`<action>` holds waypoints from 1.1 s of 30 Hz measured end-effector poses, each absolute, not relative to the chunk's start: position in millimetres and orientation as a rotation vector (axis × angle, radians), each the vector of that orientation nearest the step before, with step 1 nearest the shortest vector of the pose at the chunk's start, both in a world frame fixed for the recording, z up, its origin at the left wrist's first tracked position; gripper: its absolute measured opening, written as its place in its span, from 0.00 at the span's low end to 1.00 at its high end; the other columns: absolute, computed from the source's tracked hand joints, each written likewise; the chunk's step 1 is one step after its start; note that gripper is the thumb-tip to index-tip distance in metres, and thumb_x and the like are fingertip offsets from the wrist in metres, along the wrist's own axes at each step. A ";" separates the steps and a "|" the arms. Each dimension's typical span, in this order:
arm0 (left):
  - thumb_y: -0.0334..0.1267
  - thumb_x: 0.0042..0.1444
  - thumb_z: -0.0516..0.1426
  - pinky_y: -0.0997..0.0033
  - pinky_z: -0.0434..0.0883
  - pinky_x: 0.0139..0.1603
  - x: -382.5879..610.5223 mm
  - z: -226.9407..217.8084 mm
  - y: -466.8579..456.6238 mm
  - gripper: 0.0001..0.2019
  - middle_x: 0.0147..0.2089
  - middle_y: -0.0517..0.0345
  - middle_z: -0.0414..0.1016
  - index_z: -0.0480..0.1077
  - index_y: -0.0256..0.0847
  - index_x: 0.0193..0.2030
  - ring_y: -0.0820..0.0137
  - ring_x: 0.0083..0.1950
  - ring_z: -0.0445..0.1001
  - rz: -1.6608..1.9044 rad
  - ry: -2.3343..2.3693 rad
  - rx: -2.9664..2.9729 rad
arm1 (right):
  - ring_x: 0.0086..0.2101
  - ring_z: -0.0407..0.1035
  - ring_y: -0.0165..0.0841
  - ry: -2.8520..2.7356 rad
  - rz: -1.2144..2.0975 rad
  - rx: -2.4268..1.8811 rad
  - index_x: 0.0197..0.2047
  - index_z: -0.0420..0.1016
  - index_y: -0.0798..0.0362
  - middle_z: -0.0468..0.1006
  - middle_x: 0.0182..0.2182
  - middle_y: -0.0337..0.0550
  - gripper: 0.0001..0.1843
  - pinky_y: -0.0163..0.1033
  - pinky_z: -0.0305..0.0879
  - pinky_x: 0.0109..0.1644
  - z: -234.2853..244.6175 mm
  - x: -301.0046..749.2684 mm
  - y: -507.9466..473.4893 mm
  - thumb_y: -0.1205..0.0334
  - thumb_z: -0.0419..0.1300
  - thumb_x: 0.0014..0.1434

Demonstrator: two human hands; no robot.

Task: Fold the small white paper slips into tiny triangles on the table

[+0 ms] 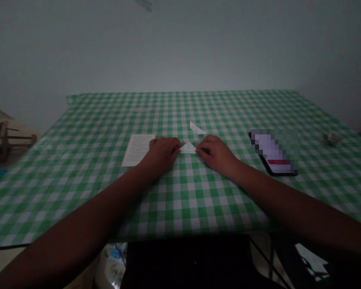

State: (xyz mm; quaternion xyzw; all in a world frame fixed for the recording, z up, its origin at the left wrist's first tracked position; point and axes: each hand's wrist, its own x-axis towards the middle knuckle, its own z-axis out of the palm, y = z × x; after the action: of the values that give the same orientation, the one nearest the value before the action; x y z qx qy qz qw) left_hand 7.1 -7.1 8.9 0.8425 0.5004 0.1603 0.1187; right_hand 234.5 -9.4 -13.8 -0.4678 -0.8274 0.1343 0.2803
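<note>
Between my hands is a small folded piece of printed paper (188,148), shaped like a triangle with its point away from me. My left hand (165,152) pinches its left corner, and its fingers partly cover a printed sheet (137,150) lying flat to the left. The right corner is pinched by the thumb and fingers of my right hand (215,152). Just beyond the triangle rests another small folded printed strip (197,128), touched by neither hand.
A green and white checked cloth (180,200) covers the table. To the right lies a phone (273,156) with its screen lit and blurred. Farther right sits a small crumpled object (333,138). A wooden chair (6,140) stands beyond the left edge; a pale wall (180,48) rises behind.
</note>
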 end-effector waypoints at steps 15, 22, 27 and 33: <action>0.37 0.64 0.56 0.52 0.60 0.56 8.9 9.4 -9.1 0.07 0.47 0.56 0.79 0.74 0.45 0.46 0.59 0.52 0.70 0.438 1.530 2.497 | 0.43 0.70 0.41 -2.200 0.329 -1.293 0.43 0.78 0.53 0.76 0.37 0.47 0.07 0.48 0.66 0.52 -12.6 231.9 -12.0 0.67 0.61 0.61; 0.39 0.67 0.53 0.51 0.60 0.56 10.6 12.1 -10.7 0.10 0.47 0.54 0.78 0.76 0.45 0.44 0.58 0.53 0.70 0.383 1.554 2.539 | 0.43 0.70 0.40 -2.262 0.273 -1.269 0.40 0.81 0.53 0.77 0.37 0.48 0.08 0.47 0.65 0.52 -12.5 233.1 -10.7 0.65 0.59 0.64; 0.39 0.66 0.53 0.51 0.61 0.55 8.6 12.5 -11.3 0.11 0.48 0.54 0.78 0.78 0.45 0.45 0.57 0.52 0.69 0.344 1.533 2.585 | 0.45 0.67 0.43 -2.422 0.112 -1.294 0.43 0.83 0.54 0.76 0.42 0.51 0.12 0.51 0.63 0.51 0.3 232.6 -21.8 0.62 0.57 0.66; 0.36 0.60 0.57 0.54 0.63 0.55 6.1 12.7 -15.7 0.09 0.49 0.54 0.76 0.79 0.45 0.43 0.59 0.52 0.68 0.416 1.275 2.633 | 0.44 0.62 0.49 -2.514 -0.031 -1.409 0.45 0.83 0.53 0.77 0.42 0.55 0.15 0.53 0.64 0.46 14.2 229.9 -35.1 0.58 0.55 0.67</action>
State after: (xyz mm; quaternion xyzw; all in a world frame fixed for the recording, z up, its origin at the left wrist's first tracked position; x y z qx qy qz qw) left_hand 6.1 -15.7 12.7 0.8872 0.4295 0.1402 0.0933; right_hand 229.9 -35.1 14.2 -0.4847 -0.8650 -0.0105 0.1292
